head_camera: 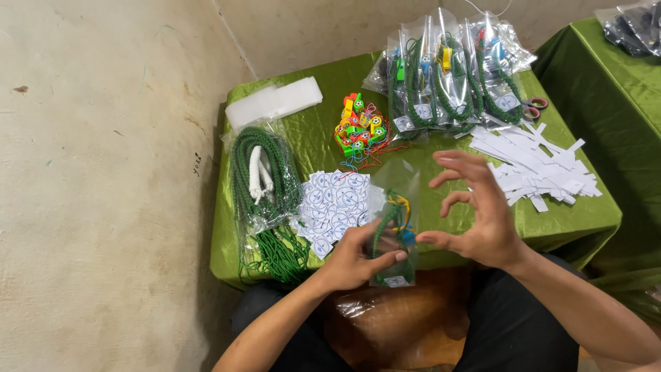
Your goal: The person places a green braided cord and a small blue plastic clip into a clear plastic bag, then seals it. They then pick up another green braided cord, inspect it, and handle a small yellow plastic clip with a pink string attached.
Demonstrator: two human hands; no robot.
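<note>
Head view: left hand [354, 258] grips clear plastic bag [394, 227] holding green cord, possibly a whistle, above green table [441, 251] front edge; right hand [475, 213] open, fingers spread, beside it. Packed bags [447, 76] at rear.

A single view, taken from a camera worn on the person's head, looking steeply down and slightly forward. It sits close: the person's own forearms enter from the bottom edge, and the left hand [358, 258] and right hand [475, 213] fill the lower middle of the frame. Beyond them the small green-covered table [330, 145] runs away from the viewer toward a pale wall at the top (the table looks tilted, since the head is turned a little). Bare floor [103, 207] fills the left side; a second green table [606, 76] clips the right edge
</note>
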